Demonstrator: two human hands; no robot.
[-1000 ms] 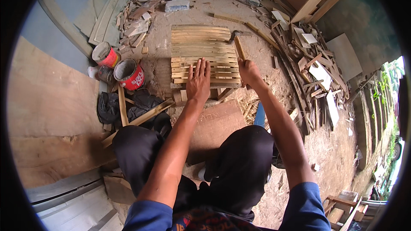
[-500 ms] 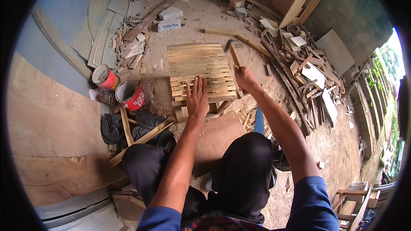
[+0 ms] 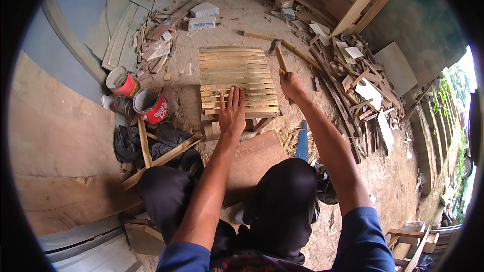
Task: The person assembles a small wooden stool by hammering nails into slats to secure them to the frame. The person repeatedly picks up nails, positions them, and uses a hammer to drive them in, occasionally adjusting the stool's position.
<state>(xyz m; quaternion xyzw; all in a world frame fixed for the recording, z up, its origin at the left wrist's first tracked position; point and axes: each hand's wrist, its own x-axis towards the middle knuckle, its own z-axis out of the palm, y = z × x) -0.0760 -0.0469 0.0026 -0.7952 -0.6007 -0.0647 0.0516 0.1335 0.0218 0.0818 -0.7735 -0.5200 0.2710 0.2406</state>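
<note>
In front of me lies a panel of narrow wooden slats (image 3: 234,65), set side by side with thin gaps between several of them. My left hand (image 3: 232,113) rests flat on its near part, fingers stretched forward over the slats. A hammer (image 3: 282,61) with a wooden handle and dark metal head is gripped in my right hand (image 3: 291,86), just off the panel's right edge. The hammer head is up and away from the slats. Wooden pieces (image 3: 217,127) show beneath the panel's near edge.
Two red paint cans (image 3: 151,107) stand to the left, near black plastic bags (image 3: 128,143). A heap of scrap wood (image 3: 353,80) spreads along the right. Pale blocks (image 3: 201,23) lie beyond the panel. A blue strip (image 3: 302,141) that looks like a saw blade is beside my right knee.
My right hand and the hammer have shifted slightly to the right, with the head still off the panel. My left hand stays on the slats. The view has shifted a little.
</note>
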